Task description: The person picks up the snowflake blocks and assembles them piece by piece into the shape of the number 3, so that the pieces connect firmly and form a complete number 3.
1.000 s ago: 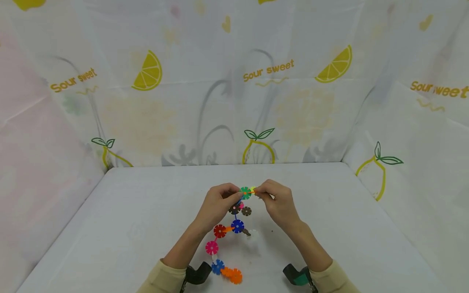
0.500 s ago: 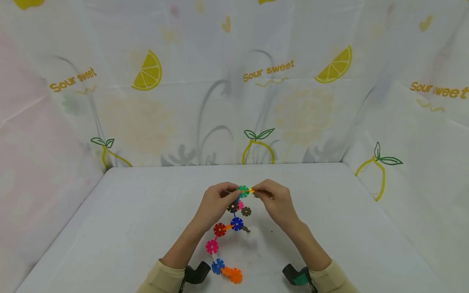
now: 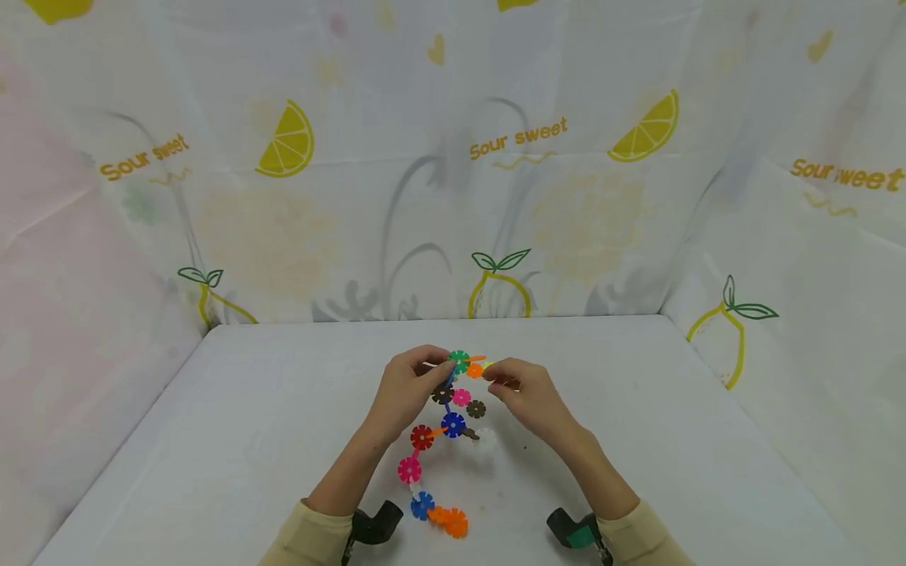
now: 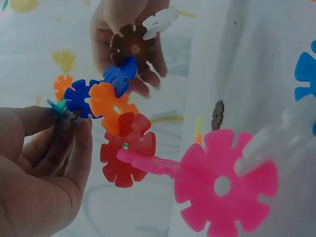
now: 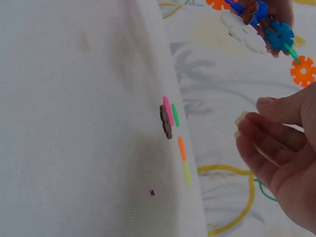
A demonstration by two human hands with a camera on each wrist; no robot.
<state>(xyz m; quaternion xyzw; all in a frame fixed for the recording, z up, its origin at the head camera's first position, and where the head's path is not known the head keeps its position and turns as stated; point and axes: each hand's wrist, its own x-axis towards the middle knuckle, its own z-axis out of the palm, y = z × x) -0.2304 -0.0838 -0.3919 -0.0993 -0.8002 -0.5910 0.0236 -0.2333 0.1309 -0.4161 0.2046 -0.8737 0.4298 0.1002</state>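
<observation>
My left hand [image 3: 413,391] pinches the upper end of a chain of slotted snowflake discs. A green disc [image 3: 458,362] sticks out at its fingertips, with an orange disc [image 3: 479,358], seen edge-on, joined to it. Below hang linked discs: a blue disc [image 3: 453,425], a red disc [image 4: 127,150] and a pink disc [image 4: 224,185]. A white disc [image 5: 243,32] juts from the chain in the right wrist view. My right hand [image 3: 527,391] is just right of the orange disc, fingers loosely bent, with nothing between thumb and fingers [image 5: 266,148].
Loose discs lie on the white table [image 3: 602,440] behind the chain: a pink disc [image 3: 462,397], a brown disc [image 3: 476,409], an orange disc [image 3: 475,370], and green and yellow ones. The chain's orange tail [image 3: 456,523] lies near the front. A printed cloth [image 3: 396,196] hangs behind.
My right hand has let go of the orange disc joined to the green one and moved slightly down. My left hand has shifted left and up a little, drawing the chain along.
</observation>
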